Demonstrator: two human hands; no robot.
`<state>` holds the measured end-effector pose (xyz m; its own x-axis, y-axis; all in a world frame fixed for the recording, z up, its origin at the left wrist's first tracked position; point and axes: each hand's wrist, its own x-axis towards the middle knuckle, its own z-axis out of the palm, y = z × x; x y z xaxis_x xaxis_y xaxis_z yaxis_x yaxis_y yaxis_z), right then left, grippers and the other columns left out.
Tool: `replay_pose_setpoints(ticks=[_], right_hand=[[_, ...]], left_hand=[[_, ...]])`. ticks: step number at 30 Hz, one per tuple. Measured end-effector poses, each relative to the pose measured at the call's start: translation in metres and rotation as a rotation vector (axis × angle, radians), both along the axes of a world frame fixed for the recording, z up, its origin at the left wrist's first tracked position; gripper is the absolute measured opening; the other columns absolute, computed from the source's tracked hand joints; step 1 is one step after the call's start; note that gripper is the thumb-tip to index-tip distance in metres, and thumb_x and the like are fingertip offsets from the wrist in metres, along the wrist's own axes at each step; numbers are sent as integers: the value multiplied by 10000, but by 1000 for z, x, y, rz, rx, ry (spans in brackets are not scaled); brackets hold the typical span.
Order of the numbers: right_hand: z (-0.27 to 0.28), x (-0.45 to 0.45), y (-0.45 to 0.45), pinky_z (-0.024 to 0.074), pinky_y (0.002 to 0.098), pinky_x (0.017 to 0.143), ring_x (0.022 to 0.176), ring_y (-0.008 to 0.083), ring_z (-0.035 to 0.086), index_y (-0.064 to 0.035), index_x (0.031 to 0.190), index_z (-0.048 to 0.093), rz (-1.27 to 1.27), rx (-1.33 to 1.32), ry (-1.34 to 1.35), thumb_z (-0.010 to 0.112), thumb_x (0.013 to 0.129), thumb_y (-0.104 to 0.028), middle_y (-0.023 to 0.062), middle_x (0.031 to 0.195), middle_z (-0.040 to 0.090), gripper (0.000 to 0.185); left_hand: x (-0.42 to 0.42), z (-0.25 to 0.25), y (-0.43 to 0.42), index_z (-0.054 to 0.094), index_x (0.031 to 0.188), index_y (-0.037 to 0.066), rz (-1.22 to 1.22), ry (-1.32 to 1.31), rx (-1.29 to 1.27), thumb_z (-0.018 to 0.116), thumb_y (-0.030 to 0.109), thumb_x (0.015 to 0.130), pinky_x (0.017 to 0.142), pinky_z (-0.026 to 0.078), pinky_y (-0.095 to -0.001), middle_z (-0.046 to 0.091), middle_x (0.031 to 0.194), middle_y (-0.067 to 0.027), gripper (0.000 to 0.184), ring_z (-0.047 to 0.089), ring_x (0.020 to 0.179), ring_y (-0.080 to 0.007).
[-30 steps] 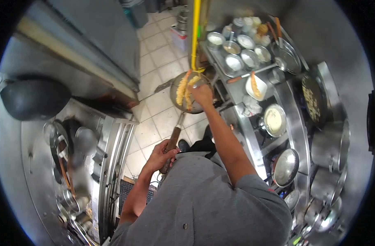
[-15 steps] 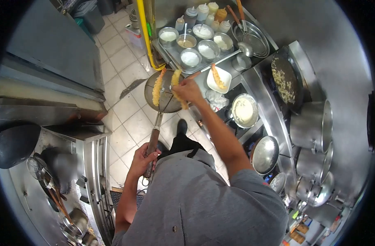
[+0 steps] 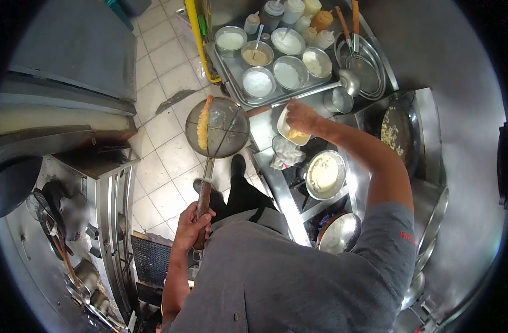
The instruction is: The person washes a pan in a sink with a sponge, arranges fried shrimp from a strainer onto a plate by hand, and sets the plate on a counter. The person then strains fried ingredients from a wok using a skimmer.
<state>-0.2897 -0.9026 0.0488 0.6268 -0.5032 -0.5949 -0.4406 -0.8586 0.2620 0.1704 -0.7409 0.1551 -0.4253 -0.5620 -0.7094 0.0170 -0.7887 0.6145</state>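
Tempura shrimp (image 3: 202, 129) lies lengthwise on the handle-left half of the round mesh skimmer (image 3: 230, 143), its orange tail tip at the far rim, as I watch from my remote seat. I see the left hand (image 3: 193, 226) wrapped round the skimmer's wooden handle, fingers closed on it. The right hand (image 3: 301, 117) is over the white dish (image 3: 281, 126), its fingers curled down inside; I cannot tell whether they pinch the golden fried piece (image 3: 296, 134) partly visible below. Near the dish I make out a crumpled cloth (image 3: 287, 153) and a metal pan (image 3: 325, 173) of pale contents.
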Motion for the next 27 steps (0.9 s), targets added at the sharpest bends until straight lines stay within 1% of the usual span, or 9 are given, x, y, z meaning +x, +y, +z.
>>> replay_pose_setpoints(ticks=[5,9,11,14,18,21,23,25,27], right_hand=[[40,10,11,415,435,985,1007,226,593,-100,890,671,-100,-275,-350,632,755,-168,37,908,657,156],[96,-8,23,450,451,920,1028,257,629,-71,1013,660,-699,-485,-652,589,855,-181,82,1028,685,205],[99,-10,45,514,407,800,815,288,656,-46,1030,646,-1216,-576,-1049,638,822,-180,136,910,684,247],[71,17,85,525,440,702,761,333,673,-19,1016,632,-1634,-672,-1267,667,816,-235,169,846,687,297],[-62,78,168,528,489,762,859,415,661,-24,1053,561,-1440,-386,-704,688,840,-335,249,913,663,398],[-128,88,186,521,503,804,856,436,654,0,1054,531,-1565,-475,-838,679,848,-325,255,950,661,411],[-134,85,171,536,495,800,865,425,663,23,1028,537,-1610,-342,-688,669,853,-299,242,937,669,390],[-124,81,166,542,485,806,888,403,674,30,1004,568,-1548,-254,-525,659,849,-249,228,942,677,333],[-61,101,144,545,477,811,903,384,682,26,988,603,-1600,-159,-408,660,832,-199,215,944,684,280]], left_hand=[[-9,11,9,529,1124,-6,156,-28,49,678,148,890,479,480,-225,594,788,-24,317,527,563,-70],[-9,15,10,535,1107,-14,170,-68,-2,680,155,888,472,477,-216,585,777,-20,313,524,559,-64],[-1,15,8,540,1099,-22,127,-57,-12,669,145,893,474,480,-224,594,790,-25,295,528,558,-70],[5,24,3,538,1104,-26,133,-68,-55,665,135,892,476,484,-232,605,829,-42,295,537,570,-79],[27,25,1,487,1260,-29,93,-53,-101,666,144,875,460,471,-222,611,953,-66,458,530,606,-75],[49,27,4,493,1257,-19,83,-72,-96,665,152,876,463,476,-223,611,957,-62,452,529,607,-75],[66,31,2,487,1261,-11,-23,-98,-104,662,140,877,481,488,-217,617,974,-57,449,537,632,-71],[71,38,6,575,1039,-14,45,-59,-132,649,164,912,487,473,-239,545,700,-14,231,527,551,-80],[85,34,11,572,1039,-7,17,-68,-167,653,177,914,495,482,-237,550,707,-9,237,530,560,-73]])
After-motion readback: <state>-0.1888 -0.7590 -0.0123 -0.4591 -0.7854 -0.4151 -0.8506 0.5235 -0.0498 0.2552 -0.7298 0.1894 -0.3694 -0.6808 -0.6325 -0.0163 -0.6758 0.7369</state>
